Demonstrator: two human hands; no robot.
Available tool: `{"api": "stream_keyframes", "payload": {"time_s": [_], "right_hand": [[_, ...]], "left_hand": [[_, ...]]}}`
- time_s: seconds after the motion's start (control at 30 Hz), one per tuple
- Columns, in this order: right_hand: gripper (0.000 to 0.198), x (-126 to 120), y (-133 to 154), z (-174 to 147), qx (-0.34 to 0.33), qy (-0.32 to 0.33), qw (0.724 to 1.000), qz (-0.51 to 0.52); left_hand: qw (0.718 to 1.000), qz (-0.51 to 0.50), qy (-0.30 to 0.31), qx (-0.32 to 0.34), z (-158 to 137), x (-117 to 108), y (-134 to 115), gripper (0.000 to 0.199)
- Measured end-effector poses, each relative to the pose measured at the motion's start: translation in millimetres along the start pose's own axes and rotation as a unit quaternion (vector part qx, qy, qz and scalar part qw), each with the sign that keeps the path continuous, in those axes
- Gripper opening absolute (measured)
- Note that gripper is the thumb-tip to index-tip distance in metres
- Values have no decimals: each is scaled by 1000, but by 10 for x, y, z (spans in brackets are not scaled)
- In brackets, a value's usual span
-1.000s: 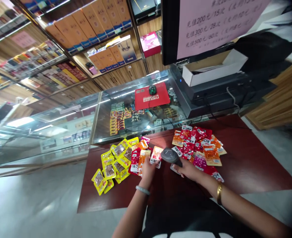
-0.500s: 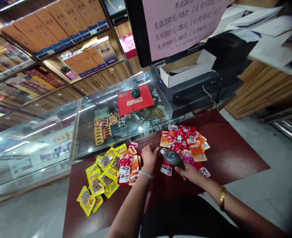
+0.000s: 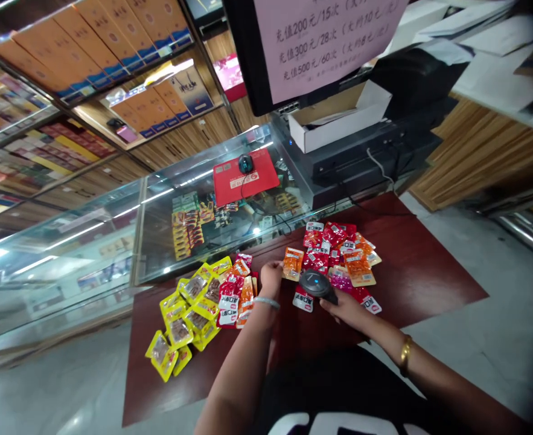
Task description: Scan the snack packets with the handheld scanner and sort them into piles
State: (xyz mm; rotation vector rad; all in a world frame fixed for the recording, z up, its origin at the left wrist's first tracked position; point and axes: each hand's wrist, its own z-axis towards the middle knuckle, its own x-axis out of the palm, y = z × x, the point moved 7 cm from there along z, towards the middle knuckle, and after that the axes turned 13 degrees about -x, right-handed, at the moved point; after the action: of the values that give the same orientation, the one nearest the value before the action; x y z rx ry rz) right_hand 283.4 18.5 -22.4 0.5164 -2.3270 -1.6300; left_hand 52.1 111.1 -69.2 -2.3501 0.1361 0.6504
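Observation:
In my right hand (image 3: 342, 308) is a dark handheld barcode scanner (image 3: 315, 283), its head pointing left over the table. My left hand (image 3: 271, 277) pinches the edge of an orange snack packet (image 3: 292, 264), just left of the scanner head. Beyond and to the right lies a pile of red, orange and purple snack packets (image 3: 336, 237). One red packet (image 3: 303, 300) lies under and in front of the scanner. To the left of my left hand are more red and orange packets (image 3: 230, 296), against a heap of yellow-edged packets (image 3: 194, 321).
The packets rest on a dark red tabletop (image 3: 429, 260). Behind it stands a glass display case (image 3: 157, 241) with a red mouse pad (image 3: 266, 172) and a mouse (image 3: 245, 164) on top. A monitor (image 3: 248, 72) and a white open box (image 3: 338, 130) stand at the back right.
My left hand has taken hold of an orange packet from the left side of the right pile and drawn it slightly left. The scanner stays in my right hand, nearly still.

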Motion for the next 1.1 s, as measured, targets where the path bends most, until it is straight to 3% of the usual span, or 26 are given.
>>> {"api": "stream_keyframes", "payload": {"time_s": [0.1, 0.27, 0.37, 0.47, 0.53, 0.63, 0.7, 0.8, 0.87, 0.93, 1.0, 1.1], "right_hand": [[60, 162, 48, 45, -8, 47, 999, -11], [66, 438, 193, 127, -16, 120, 992, -19], [68, 560, 305, 120, -29, 167, 985, -18], [67, 614, 387, 70, -42, 198, 979, -16], [70, 602, 371, 34, -36, 198, 979, -17], [74, 524, 237, -9, -7, 175, 985, -11], [73, 436, 126, -29, 11, 147, 989, -5], [67, 270, 9, -60, 22, 101, 995, -4], [64, 156, -31, -84, 23, 76, 997, -11], [64, 50, -57, -110, 22, 52, 998, -16], [65, -47, -73, -137, 19, 26, 999, -14], [63, -150, -70, -170, 15, -5, 1000, -9]], "left_hand": [[998, -51, -21, 17, -116, -281, 216, 21], [993, -30, -102, 52, -326, -681, 344, 20], [991, -75, -100, 44, -422, -939, 449, 24], [987, -107, -122, 16, -483, -1342, 619, 30], [979, -62, -194, 5, -530, -1665, 694, 29], [931, 58, -361, 21, -660, -1960, 612, 33], [911, 127, -383, 83, -696, -1783, 392, 37], [930, 206, -238, 190, -612, -996, -7, 33], [927, 264, -149, 219, -559, -411, -218, 36], [916, 328, -97, 209, -503, 53, -343, 39], [903, 375, -76, 193, -460, 341, -406, 41], [898, 395, -65, 180, -417, 476, -401, 44]]}}
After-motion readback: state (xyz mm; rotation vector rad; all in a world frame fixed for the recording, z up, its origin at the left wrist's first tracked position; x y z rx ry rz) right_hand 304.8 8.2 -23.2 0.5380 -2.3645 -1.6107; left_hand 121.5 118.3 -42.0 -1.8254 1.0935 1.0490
